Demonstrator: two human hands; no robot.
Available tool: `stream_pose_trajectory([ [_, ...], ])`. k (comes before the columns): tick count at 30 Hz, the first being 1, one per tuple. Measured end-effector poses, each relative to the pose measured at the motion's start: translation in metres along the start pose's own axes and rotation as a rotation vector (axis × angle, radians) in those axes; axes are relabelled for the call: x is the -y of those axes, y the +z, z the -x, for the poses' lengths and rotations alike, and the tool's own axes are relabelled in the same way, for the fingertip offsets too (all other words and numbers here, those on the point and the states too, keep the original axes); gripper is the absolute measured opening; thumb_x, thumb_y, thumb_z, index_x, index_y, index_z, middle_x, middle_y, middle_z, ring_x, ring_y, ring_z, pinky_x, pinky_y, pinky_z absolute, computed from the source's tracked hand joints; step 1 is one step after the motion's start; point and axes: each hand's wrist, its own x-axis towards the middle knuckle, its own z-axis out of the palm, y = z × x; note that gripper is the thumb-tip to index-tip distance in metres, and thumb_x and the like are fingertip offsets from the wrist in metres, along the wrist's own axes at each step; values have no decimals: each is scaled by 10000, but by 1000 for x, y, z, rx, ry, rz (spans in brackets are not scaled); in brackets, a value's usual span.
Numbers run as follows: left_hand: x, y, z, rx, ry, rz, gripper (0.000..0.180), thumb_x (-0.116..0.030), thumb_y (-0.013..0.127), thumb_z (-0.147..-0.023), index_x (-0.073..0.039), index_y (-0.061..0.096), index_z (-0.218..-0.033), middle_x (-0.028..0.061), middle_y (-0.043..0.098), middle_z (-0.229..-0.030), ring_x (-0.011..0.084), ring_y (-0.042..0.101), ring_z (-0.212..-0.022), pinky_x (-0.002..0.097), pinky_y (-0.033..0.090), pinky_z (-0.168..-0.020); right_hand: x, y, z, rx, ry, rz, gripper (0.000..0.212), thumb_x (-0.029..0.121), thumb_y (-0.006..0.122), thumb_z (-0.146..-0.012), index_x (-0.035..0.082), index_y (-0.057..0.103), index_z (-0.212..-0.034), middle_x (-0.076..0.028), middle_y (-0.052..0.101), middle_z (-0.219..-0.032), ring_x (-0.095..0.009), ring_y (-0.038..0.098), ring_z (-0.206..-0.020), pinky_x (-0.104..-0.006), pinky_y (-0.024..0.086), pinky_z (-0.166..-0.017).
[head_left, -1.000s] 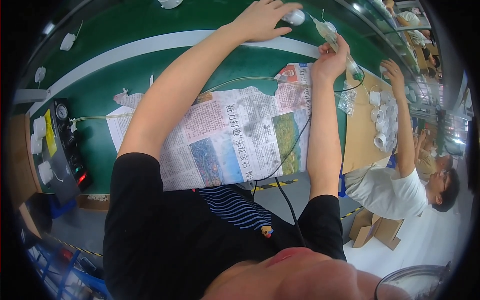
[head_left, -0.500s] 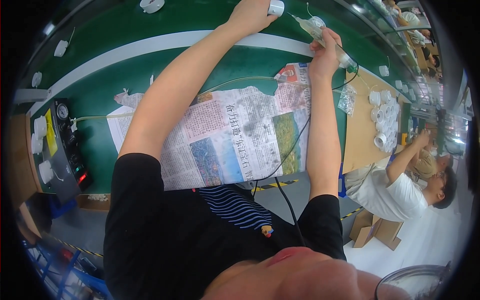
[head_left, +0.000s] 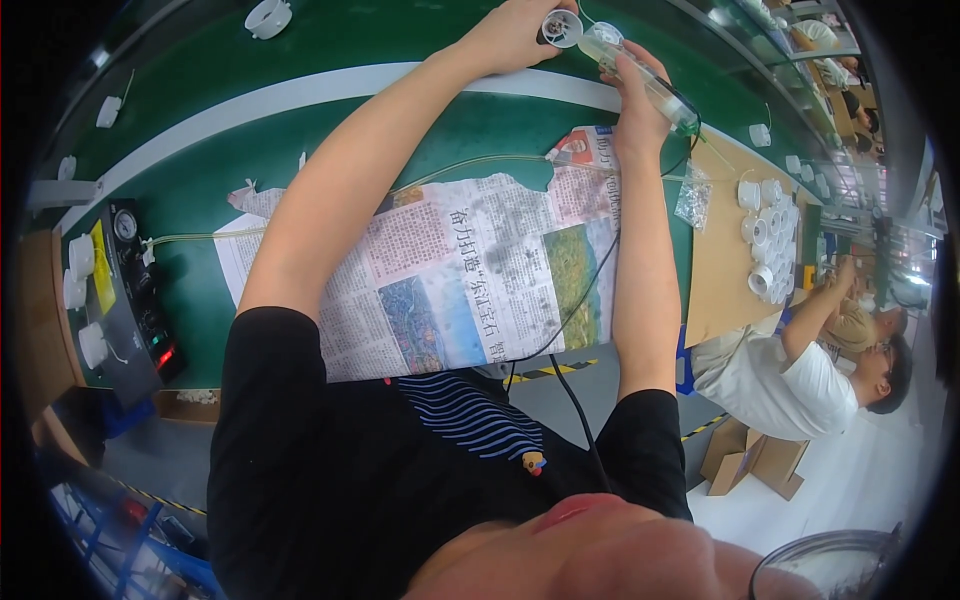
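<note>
At the far edge of the view, my left hand (head_left: pixel 515 38) grips a small white round plastic housing (head_left: pixel 562 29), its open side facing up with some parts inside. My right hand (head_left: pixel 642 105) is wrapped around a translucent dispensing syringe (head_left: pixel 655 92) with a green end and a black cable. The syringe's front end points at the housing, close beside it; whether they touch I cannot tell. Just behind the syringe lies another white round part (head_left: pixel 606 34) with a thin wire. Newspaper sheets (head_left: pixel 480 260) cover the green bench below my forearms.
Beyond a white rail (head_left: pixel 300 100) runs a green belt with white round parts (head_left: pixel 268 18) on it. A black dispenser box with a gauge (head_left: pixel 125 222) stands left, its clear hose crossing the bench. At right are cardboard with clustered white rings (head_left: pixel 768 240), a clear bag (head_left: pixel 693 195) and a co-worker (head_left: pixel 790 385).
The housing in my left hand has turned its open side up. The syringe has shifted slightly left and farther away, toward it. Parts on the belt have slid left.
</note>
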Motion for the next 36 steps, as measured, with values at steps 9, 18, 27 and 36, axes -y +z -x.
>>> stream_pose_trajectory([
  [9, -3, -1, 0, 12, -64, 49, 404, -25, 747, -792, -38, 557, -1149, 209, 677, -1050, 395, 670, -1008, 422, 524, -870, -1, -5, -2, -34, 0, 16, 316, 165, 730, -920, -22, 672, -1169, -150, 710, -1143, -213, 685, -969, -319, 547, -896],
  [18, 3, 0, 1, 27, -74, 20, 436, -33, 757, -788, -35, 541, -1167, 226, 678, -1068, 404, 672, -1019, 422, 527, -869, 2, 0, 0, -44, -25, 111, 312, 169, 730, -923, -29, 672, -1156, -147, 719, -1135, -206, 686, -983, -317, 559, -891],
  [27, 4, 1, 2, 23, -58, 28, 438, -29, 759, -785, -32, 541, -1165, 226, 677, -1062, 399, 673, -1023, 423, 525, -873, 0, -1, 1, -25, -47, 142, 325, 180, 739, -918, -29, 669, -1156, -143, 727, -1129, -210, 694, -952, -315, 558, -884],
  [36, -1, 0, 2, 23, -69, 33, 439, -25, 756, -782, -33, 540, -1164, 223, 674, -1052, 399, 672, -1017, 424, 525, -866, 1, 0, 2, -18, -23, 159, 322, 181, 736, -920, -29, 663, -1153, -147, 729, -1117, -214, 699, -926, -313, 563, -865],
])
